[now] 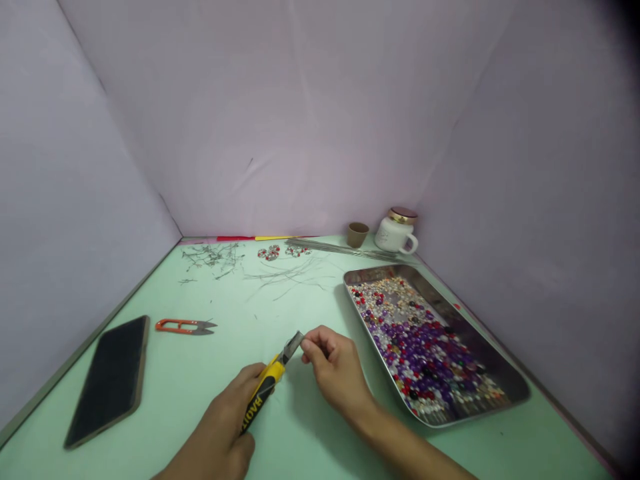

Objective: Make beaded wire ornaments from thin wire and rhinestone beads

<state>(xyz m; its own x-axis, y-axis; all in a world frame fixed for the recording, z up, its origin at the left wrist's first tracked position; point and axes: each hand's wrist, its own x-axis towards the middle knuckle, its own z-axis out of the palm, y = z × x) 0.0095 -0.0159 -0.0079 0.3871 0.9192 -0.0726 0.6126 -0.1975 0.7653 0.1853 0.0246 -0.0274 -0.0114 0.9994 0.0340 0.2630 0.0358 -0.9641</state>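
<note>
My left hand (227,417) is wrapped round the yellow-and-black handle of what look like pliers (270,380), their grey metal tip pointing up and to the right. Just right of that tip, my right hand (336,370) has thumb and index finger pinched together, nearly touching the metal. Whatever lies between those fingertips is too small to make out. Orange-handled thread snips (185,327) lie to the left, beyond my left hand. A metal tray (373,350) of purple, red, white and gold beads stands to the right of my right hand.
A dark phone (110,380) lies at the left. Toward the back are a pile of wire scraps (213,257), beaded pieces (269,253), loose thin wires (285,275) and a bundle of straight wires (340,249). A brown cup (357,235) and white lidded mug (395,233) stand at back right.
</note>
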